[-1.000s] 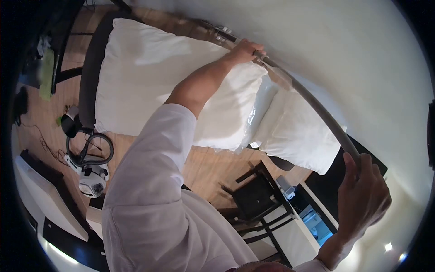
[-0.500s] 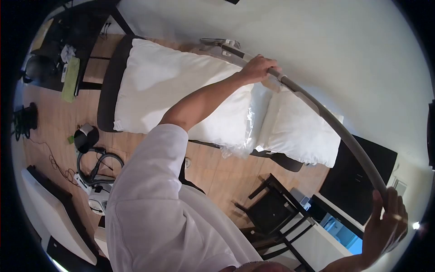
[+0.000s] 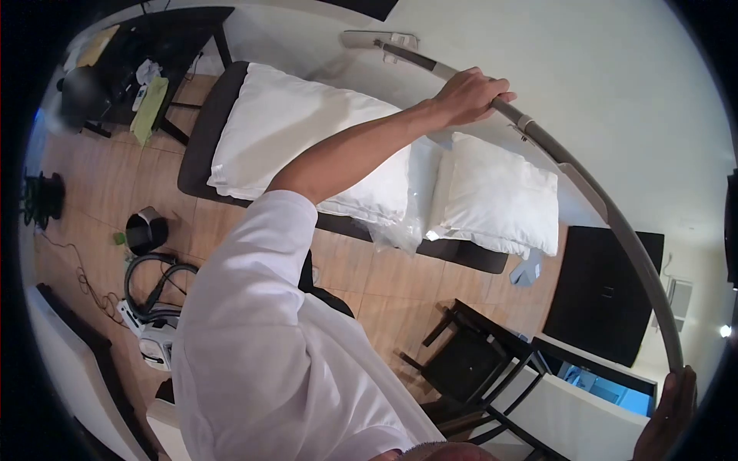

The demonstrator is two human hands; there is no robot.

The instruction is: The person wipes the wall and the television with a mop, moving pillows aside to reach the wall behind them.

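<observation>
both hands clench the pole (image 3: 592,200), left hand (image 3: 469,96) high, right hand (image 3: 669,419) low

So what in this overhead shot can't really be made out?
- Right hand: cut off by the dark edge of the head view, so its grip on the long pole is unclear.
- Pole head: small against the wall; whether it touches cannot be told.
- Desk clutter: too small and blurred to name.
- Vacuum cleaner: partly hidden behind the person's shoulder.
- Left hand: wrapped around the pole, fingertips hidden behind it.
</observation>
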